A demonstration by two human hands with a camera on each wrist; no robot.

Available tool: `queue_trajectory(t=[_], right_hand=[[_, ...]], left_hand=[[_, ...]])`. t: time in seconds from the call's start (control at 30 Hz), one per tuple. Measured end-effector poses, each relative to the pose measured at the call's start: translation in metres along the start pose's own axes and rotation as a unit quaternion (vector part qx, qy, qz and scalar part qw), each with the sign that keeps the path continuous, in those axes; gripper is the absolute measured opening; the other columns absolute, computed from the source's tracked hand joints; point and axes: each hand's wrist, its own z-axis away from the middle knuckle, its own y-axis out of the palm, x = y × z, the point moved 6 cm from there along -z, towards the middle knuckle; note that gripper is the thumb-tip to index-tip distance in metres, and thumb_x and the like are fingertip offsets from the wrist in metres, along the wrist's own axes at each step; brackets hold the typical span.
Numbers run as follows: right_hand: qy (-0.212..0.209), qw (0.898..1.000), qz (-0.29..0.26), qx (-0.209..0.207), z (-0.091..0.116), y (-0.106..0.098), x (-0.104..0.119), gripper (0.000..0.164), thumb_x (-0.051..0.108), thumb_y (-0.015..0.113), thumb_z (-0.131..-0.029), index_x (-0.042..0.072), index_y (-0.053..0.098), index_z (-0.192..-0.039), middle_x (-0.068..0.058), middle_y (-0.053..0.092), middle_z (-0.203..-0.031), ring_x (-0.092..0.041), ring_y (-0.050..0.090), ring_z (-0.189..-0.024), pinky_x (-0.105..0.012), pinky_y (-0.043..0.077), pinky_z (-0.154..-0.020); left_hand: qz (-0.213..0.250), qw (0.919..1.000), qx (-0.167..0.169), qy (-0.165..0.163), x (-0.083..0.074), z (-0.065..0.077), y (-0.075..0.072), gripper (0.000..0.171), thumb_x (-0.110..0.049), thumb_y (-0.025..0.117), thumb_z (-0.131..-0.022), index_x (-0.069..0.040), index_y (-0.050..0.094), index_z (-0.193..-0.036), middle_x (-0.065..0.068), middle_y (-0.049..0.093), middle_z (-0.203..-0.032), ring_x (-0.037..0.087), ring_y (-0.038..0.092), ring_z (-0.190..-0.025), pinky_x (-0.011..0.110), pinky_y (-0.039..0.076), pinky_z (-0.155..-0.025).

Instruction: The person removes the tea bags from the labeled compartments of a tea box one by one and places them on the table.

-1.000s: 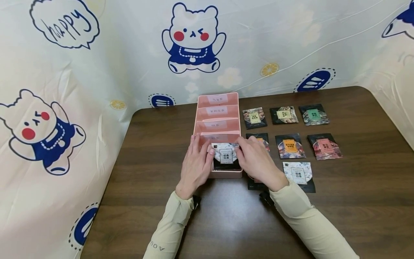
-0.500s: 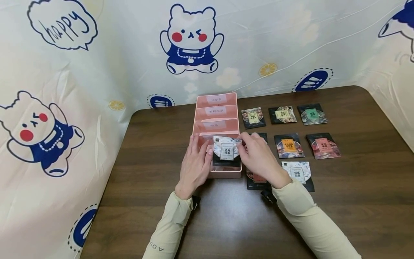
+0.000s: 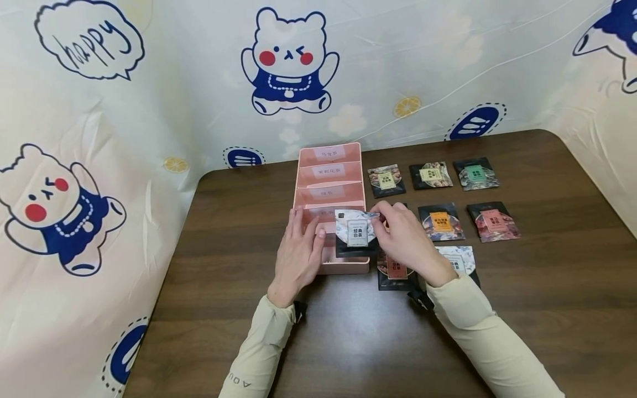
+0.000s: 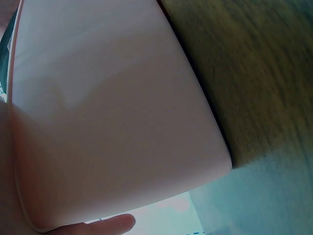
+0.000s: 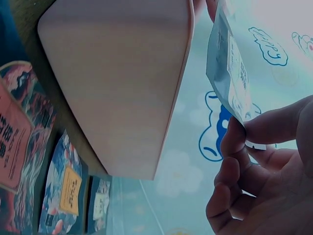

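A white-and-black tea sachet (image 3: pixel 355 235) is pinched at its upper right corner between the thumb and fingers of my right hand (image 3: pixel 405 237). It hangs above the front compartment of a pink divided box (image 3: pixel 343 268), close to the box's right rim. In the right wrist view the sachet (image 5: pixel 227 73) is edge-on, above the level of the box rim, with its corner between thumb and forefinger. My left hand (image 3: pixel 297 257) rests over the box's left rim, fingers extended and thumb toward the inside. One fingertip (image 4: pixel 122 223) shows past the box's side wall (image 4: pixel 112 122).
Right of the box lie several flat tea sachets in rows: yellow-labelled (image 3: pixel 386 181), green (image 3: pixel 476 174), orange (image 3: pixel 441 222), red (image 3: pixel 493 222). Another red-labelled one (image 3: pixel 397 270) and a white one (image 3: pixel 460 257) sit partly under my right arm. A printed curtain (image 3: pixel 199 99) hangs behind the table.
The sachet has risen out of the front compartment and shifted right with my right hand, uncovering part of the compartment. My left hand stays on the box rim.
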Motion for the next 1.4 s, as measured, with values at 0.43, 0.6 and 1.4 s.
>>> queue_trajectory(t=[0.43, 0.6, 1.4], right_hand=[[0.010, 1.000, 0.013, 0.005, 0.007, -0.012, -0.018, 0.019, 0.017, 0.052, -0.097, 0.010, 0.063, -0.111, -0.006, 0.062, -0.080, -0.021, 0.047, -0.074, -0.031, 0.037, -0.061], [0.013, 1.000, 0.020, -0.004, 0.010, -0.020, -0.029, 0.018, 0.014, 0.052, -0.097, 0.009, 0.063, -0.110, -0.006, 0.059, -0.076, -0.021, 0.045, -0.071, -0.031, 0.035, -0.060], [0.055, 0.995, 0.081, 0.006, 0.045, -0.072, -0.092, 0.019, 0.014, 0.052, -0.098, 0.003, 0.063, -0.109, -0.003, 0.050, -0.064, -0.018, 0.041, -0.058, -0.029, 0.031, -0.051]], left_hand=[[0.002, 1.0000, -0.007, 0.002, 0.001, 0.000, 0.000, 0.060, -0.048, 0.023, -0.103, -0.009, 0.054, -0.137, 0.018, 0.024, -0.158, 0.032, 0.014, -0.150, 0.052, 0.029, -0.115], [0.000, 0.9999, -0.012, 0.004, 0.000, 0.000, -0.001, 0.059, -0.047, 0.023, -0.103, -0.009, 0.055, -0.137, 0.018, 0.025, -0.158, 0.033, 0.015, -0.150, 0.053, 0.029, -0.114], [-0.002, 1.0000, -0.007, 0.006, 0.000, 0.000, -0.001, 0.059, -0.046, 0.023, -0.104, -0.009, 0.058, -0.133, 0.019, 0.025, -0.158, 0.032, 0.015, -0.150, 0.053, 0.029, -0.115]])
